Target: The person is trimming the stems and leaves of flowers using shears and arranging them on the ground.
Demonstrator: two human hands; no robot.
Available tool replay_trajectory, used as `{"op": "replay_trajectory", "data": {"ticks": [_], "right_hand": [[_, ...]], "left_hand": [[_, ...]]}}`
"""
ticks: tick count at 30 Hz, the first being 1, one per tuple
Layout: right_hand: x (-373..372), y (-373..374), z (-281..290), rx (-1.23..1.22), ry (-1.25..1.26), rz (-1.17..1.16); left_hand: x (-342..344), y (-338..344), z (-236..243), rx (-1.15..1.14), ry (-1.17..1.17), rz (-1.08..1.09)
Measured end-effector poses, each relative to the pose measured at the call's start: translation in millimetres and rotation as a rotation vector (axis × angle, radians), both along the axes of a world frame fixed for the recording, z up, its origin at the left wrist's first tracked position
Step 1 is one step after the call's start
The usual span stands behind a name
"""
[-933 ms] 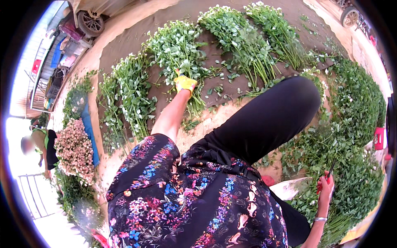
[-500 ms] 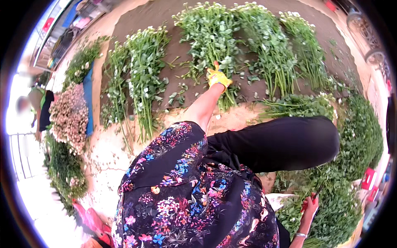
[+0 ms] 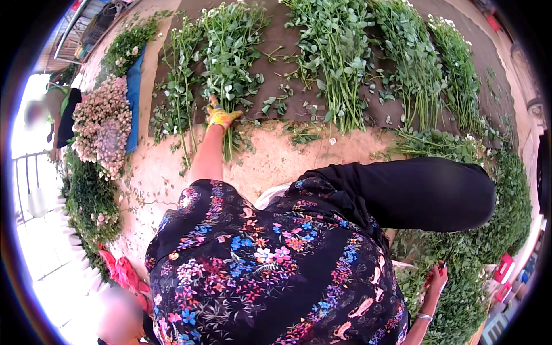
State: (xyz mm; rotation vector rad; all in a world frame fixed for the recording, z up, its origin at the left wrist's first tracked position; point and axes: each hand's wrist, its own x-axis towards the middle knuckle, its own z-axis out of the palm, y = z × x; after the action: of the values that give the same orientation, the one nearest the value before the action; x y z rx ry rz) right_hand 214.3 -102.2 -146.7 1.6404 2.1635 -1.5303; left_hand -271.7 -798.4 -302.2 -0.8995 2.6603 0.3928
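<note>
My left hand (image 3: 223, 117), in a yellow glove, lies on the lower stems of a bundle of white-flowered cut stems (image 3: 230, 69). Its thumb and fingers are spread apart. To its left is a thinner bundle (image 3: 183, 75). Down at the right, my right hand (image 3: 436, 279) is closed round a red-handled cutting tool with a dark tip (image 3: 445, 261), seemingly pruning shears, partly hidden by the fingers. This hand hovers over a big heap of leafy green stems (image 3: 466, 287).
More bundles (image 3: 339, 69) lie across the dark cloth (image 3: 276, 86). My bent knee (image 3: 437, 192) juts out to the right. At the left are pale pink flowers (image 3: 103, 123) by a blue sheet (image 3: 135, 98). One person (image 3: 60, 118) is beyond them, another (image 3: 118, 316) at lower left.
My left hand has gone from the middle bundle to one further left. The view has shifted, so the bundles appear further right. My right hand keeps its hold on the shears.
</note>
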Motion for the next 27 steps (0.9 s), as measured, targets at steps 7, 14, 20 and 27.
{"op": "replay_trajectory", "data": {"ticks": [7, 14, 20, 27], "right_hand": [[3, -3, 0, 0.125, -0.039, 0.003], [3, -6, 4, 0.161, -0.013, 0.033], [3, -5, 0, 0.159, 0.042, 0.031], [1, -5, 5, 0.116, 0.017, 0.029]], "left_hand": [[-19, 25, 8, -0.041, -0.042, -0.019], [-18, 10, 14, -0.208, 0.141, -0.136], [-4, 27, 38, -0.069, 0.413, -0.129], [-36, 63, -7, -0.062, 0.317, -0.163]]}}
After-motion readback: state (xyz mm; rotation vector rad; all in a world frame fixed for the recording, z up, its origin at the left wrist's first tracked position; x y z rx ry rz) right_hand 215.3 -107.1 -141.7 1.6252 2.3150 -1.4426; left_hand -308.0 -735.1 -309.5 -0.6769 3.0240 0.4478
